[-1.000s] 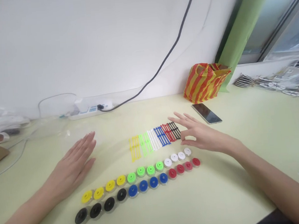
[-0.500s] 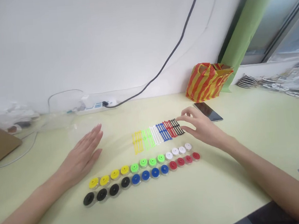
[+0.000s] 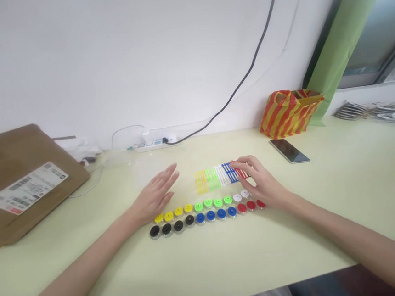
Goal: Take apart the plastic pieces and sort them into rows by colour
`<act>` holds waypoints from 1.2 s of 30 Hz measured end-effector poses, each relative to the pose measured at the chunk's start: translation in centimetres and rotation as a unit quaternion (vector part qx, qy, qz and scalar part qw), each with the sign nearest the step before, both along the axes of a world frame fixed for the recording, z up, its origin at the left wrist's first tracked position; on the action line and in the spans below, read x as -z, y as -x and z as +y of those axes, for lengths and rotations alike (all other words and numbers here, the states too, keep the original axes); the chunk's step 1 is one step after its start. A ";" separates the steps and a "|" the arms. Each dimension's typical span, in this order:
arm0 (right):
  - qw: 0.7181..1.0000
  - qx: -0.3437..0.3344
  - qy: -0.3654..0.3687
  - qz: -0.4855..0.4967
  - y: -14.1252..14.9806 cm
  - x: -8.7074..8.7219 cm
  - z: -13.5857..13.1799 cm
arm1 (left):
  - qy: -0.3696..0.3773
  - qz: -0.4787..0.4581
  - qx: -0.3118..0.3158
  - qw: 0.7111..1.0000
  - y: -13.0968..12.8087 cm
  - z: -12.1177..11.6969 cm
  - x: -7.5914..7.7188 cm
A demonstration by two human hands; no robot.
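My left hand point(image 3: 158, 195) is open, its fingers stretched out just above the left end of the rows of round pieces. My right hand point(image 3: 259, 181) hovers with fingers curved and apart over the red sticks point(image 3: 240, 169), hiding most of the black ones. Beside these lie blue sticks point(image 3: 229, 173), white sticks point(image 3: 222, 175), green sticks point(image 3: 213, 179) and yellow sticks point(image 3: 201, 181). In front are two rows of wheel-like discs: yellow discs point(image 3: 178, 211), green discs point(image 3: 208, 203) and white discs point(image 3: 237, 197) behind, black discs point(image 3: 178, 226), blue discs point(image 3: 211, 216) and red discs point(image 3: 251, 205) nearer me.
A tablet or large phone point(image 3: 289, 151) lies right of my right hand, before a striped bag point(image 3: 287, 114). At left stands a cardboard parcel point(image 3: 30, 176). A power strip point(image 3: 153, 142) with a black cable point(image 3: 237, 87) sits by the wall.
The view has turned left, bringing more of the parcel in. My left hand has come nearer the sticks and discs. My right hand has shifted left from the black sticks over the red ones.
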State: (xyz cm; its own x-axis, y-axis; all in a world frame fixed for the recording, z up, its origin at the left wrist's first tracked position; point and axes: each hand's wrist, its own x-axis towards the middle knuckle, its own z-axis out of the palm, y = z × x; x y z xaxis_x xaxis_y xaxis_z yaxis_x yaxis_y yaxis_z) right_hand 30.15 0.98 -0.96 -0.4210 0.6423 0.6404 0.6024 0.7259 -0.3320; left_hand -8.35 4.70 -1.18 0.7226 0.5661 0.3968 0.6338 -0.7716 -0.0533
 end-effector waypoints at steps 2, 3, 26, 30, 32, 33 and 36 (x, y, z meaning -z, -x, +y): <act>1.000 0.008 0.001 -0.002 -0.2 -0.1 0.0 | 0.011 0.004 0.011 1.000 -0.3 -0.2 0.0; 1.000 0.011 0.002 -0.004 -0.3 -0.2 0.0 | 0.019 0.001 0.011 1.000 -0.4 -0.2 0.1; 0.930 -0.266 -0.194 -0.165 10.3 0.2 -8.3 | 0.165 0.011 -0.053 0.985 0.4 0.7 1.8; 0.880 -0.321 -0.260 -0.233 15.4 -0.4 -8.4 | 0.190 0.024 -0.045 0.981 0.6 0.6 1.7; 0.875 -0.318 -0.275 -0.239 17.2 -0.8 -7.1 | 0.189 0.030 -0.046 0.980 0.7 0.6 1.8; 0.870 -0.323 -0.286 -0.240 17.8 -1.0 -6.3 | 0.187 0.033 -0.047 0.981 0.7 0.7 1.9; 0.863 -0.319 -0.308 -0.243 19.4 -1.3 -3.8 | 0.174 0.033 -0.051 0.983 0.8 1.2 2.8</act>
State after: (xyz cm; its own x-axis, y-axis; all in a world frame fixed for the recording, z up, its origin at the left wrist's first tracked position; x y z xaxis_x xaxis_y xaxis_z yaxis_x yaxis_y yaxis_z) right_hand 10.75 -2.85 0.38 -0.8780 -0.2178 0.4262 -0.0246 0.9099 0.4142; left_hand -9.18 5.85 -4.02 0.6733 0.7296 0.1197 0.7124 -0.6835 0.1589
